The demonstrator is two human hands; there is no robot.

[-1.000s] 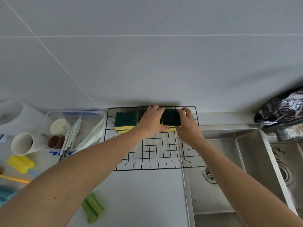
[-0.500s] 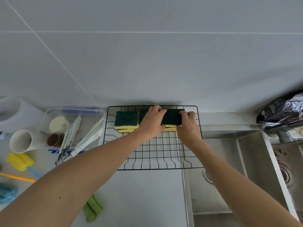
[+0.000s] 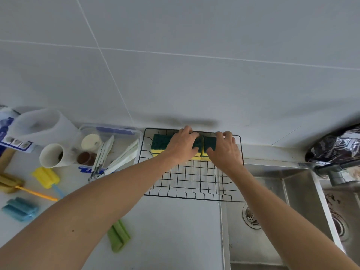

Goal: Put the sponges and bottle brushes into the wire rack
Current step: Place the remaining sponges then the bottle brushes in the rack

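A black wire rack [image 3: 191, 184] lies on the counter against the wall. Three green-topped yellow sponges stand in a row along its back edge. The left sponge [image 3: 160, 143] is free. My left hand [image 3: 182, 146] lies over the middle sponge [image 3: 198, 146], fingers curled on its far edge. My right hand [image 3: 224, 151] grips the right sponge [image 3: 210, 144], which is pressed against the middle one. Foam bottle brushes lie on the counter to the left: a yellow one [image 3: 46, 177], a blue one [image 3: 19, 208], a green one [image 3: 117, 235] and a brownish one with an orange handle [image 3: 9, 185].
A clear plastic box [image 3: 116, 131] with tongs and small cups stands left of the rack, and a white mug [image 3: 52, 157] lies beside it. The steel sink [image 3: 272, 221] opens to the right, with a faucet [image 3: 335, 170] and a black bag [image 3: 337, 147] behind it.
My right hand has pushed the right sponge back and leftwards until it sits against the middle sponge. My left hand has stayed on the middle sponge.
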